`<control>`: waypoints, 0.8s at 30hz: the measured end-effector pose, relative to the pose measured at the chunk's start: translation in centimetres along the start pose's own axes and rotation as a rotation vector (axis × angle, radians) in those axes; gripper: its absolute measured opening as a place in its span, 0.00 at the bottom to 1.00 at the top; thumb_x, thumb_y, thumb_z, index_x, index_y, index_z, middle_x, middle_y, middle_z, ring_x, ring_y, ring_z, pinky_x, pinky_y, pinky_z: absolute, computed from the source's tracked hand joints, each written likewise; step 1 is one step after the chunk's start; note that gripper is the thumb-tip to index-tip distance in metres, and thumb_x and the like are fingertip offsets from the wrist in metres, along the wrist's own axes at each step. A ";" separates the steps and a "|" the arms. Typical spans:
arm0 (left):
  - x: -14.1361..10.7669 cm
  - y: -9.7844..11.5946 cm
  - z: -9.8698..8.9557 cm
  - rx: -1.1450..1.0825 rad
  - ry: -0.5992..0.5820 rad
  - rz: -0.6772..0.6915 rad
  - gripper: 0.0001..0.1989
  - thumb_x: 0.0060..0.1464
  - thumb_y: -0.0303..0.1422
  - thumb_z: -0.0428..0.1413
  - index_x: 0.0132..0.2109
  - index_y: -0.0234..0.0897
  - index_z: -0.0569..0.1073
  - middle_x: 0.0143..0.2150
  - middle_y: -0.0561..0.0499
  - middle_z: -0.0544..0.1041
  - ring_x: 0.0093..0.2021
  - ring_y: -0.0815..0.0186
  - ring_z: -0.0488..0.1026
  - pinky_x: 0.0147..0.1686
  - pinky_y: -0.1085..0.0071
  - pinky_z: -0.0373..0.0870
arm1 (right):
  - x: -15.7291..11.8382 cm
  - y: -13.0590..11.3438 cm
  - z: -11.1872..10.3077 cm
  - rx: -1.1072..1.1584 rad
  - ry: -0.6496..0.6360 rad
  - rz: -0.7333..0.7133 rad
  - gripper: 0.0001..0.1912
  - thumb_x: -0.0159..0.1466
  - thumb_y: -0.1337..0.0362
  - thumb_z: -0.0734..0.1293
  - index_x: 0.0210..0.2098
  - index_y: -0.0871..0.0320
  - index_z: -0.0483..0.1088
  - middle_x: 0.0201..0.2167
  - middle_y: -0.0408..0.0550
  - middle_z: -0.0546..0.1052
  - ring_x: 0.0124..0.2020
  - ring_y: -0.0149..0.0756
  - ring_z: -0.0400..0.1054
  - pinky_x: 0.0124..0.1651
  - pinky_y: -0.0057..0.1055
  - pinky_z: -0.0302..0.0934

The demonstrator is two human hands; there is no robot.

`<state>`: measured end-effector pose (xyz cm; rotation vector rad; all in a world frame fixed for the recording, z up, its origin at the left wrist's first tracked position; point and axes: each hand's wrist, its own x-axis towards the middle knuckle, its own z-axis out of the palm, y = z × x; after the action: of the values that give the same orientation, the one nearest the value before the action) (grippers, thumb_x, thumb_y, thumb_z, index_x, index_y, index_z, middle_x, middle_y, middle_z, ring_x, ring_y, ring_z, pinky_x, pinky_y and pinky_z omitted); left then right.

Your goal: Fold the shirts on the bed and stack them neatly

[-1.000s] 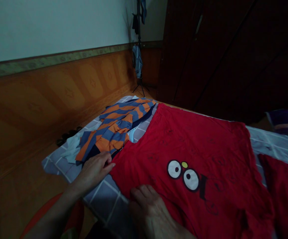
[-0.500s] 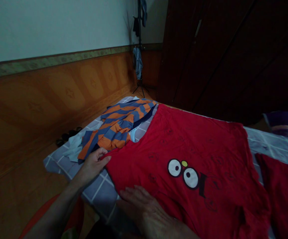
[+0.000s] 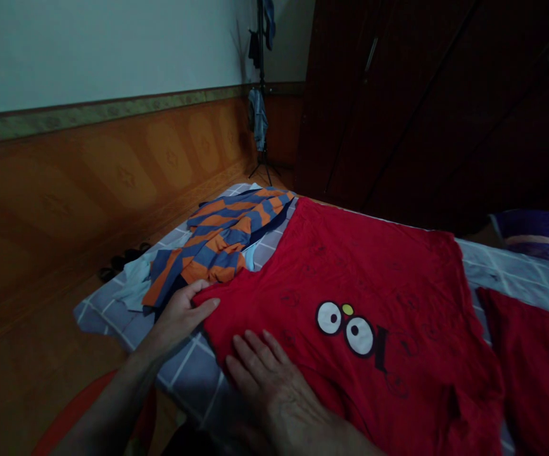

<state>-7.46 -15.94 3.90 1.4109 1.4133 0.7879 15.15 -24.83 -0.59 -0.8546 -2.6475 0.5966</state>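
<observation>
1. Red shirt (image 3: 388,253) spread on the checked sheet (image 3: 193,370), eyes print face up; striped shirt (image 3: 217,237) heaped beside its far-left part, more red cloth (image 3: 535,354) near its right side.
2. Left hand (image 3: 179,313): thumb and fingers closed lightly on the red shirt's left corner, cloth between them.
3. Right hand (image 3: 278,386): open, palm down, fingers a little apart, laid on the red shirt near its close edge. No grip seen.
4. Handling, by judgement: light, limp, thin knit. Not fragile; little slip against skin. Creases readily, would sag between holds. Small ripples across the body, a thicker rumple at the near right; layers there cannot be told.
5. Best holds: corners and hems, thumb above, fingers beneath, both layers if doubled. One hand alone would likely let the body droop; two well-separated pinches should keep an edge straight. A flat palm suits steadying or smoothing.
</observation>
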 end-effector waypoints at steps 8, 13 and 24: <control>-0.8 1.2 4.1 0.410 -0.133 0.462 0.02 0.52 0.27 0.52 0.33 0.37 0.65 0.54 0.44 0.71 0.55 0.60 0.68 0.54 0.63 0.62 | 0.9 -0.3 0.8 -0.213 0.069 -0.110 0.30 0.66 0.50 0.59 0.61 0.64 0.58 0.60 0.62 0.61 0.62 0.52 0.52 0.61 0.47 0.53; -1.3 1.0 5.5 0.631 -0.467 0.585 0.14 0.42 0.16 0.46 0.34 0.39 0.64 0.61 0.47 0.66 0.63 0.63 0.58 0.61 0.63 0.55 | 1.4 -0.2 1.7 -0.208 0.186 -0.125 0.16 0.67 0.60 0.61 0.51 0.60 0.66 0.50 0.51 0.71 0.54 0.40 0.61 0.57 0.37 0.58; -1.2 2.6 4.3 0.638 -0.708 0.520 0.14 0.43 0.19 0.49 0.36 0.38 0.68 0.63 0.48 0.64 0.65 0.60 0.55 0.63 0.57 0.51 | 0.9 -1.3 0.6 -0.159 0.407 -0.177 0.09 0.66 0.65 0.60 0.29 0.58 0.65 0.23 0.41 0.68 0.25 0.31 0.62 0.24 0.27 0.55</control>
<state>-2.66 -17.55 5.11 2.3099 0.7507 0.0619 13.55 -25.44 -0.37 -0.6862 -2.3804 0.1483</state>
